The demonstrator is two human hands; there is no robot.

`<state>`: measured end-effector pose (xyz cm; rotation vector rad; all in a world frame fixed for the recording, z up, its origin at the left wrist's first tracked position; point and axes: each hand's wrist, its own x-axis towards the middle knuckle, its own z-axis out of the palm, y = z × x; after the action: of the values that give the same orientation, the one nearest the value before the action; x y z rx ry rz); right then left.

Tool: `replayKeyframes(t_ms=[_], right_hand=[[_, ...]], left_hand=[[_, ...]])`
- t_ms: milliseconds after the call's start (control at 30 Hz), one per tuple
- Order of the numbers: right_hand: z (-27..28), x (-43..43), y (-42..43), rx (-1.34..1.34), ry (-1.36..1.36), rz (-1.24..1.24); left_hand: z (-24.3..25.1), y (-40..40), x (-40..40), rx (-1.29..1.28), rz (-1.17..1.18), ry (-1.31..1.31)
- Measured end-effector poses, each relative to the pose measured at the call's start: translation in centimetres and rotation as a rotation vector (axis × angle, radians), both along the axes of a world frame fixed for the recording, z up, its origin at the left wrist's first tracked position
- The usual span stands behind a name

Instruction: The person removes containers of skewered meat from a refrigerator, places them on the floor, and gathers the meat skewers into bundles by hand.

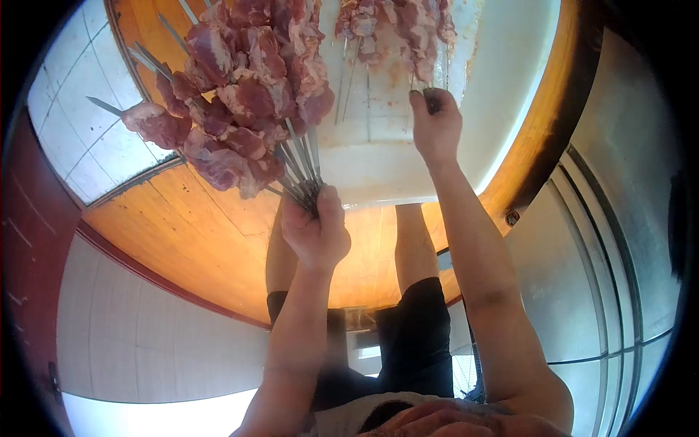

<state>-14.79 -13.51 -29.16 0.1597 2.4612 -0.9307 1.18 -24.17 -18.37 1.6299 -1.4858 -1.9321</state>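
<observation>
My left hand is closed around the bare metal ends of a bundle of skewers. Thick chunks of raw meat are threaded along them, and pointed tips stick out at the upper left. The bundle fans out over the left side of a white tub. My right hand is over the tub, fingers curled around the lower ends of skewers whose raw meat reaches the top edge of the view. How many it grips is hidden by the fingers. Other bare skewer ends lie on the tub's floor beside it.
An orange wooden surface runs under and around the tub, with a raised curved edge on the right. White tiles lie at the left. A stainless steel cabinet stands close on my right.
</observation>
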Motion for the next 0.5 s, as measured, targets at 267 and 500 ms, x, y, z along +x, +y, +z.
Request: replayKeyframes(t_ms=[267, 500], right_hand=[[-2.0, -3.5, 2.5, -0.012, 0.107, -0.104], [-2.3, -4.1, 0.4, 0.312, -0.106, 0.116]], left_hand=[[-0.4, 0.4, 0.1, -0.028, -0.044, -0.002], [-0.1, 0.1, -0.4, -0.015, -0.021, -0.027]])
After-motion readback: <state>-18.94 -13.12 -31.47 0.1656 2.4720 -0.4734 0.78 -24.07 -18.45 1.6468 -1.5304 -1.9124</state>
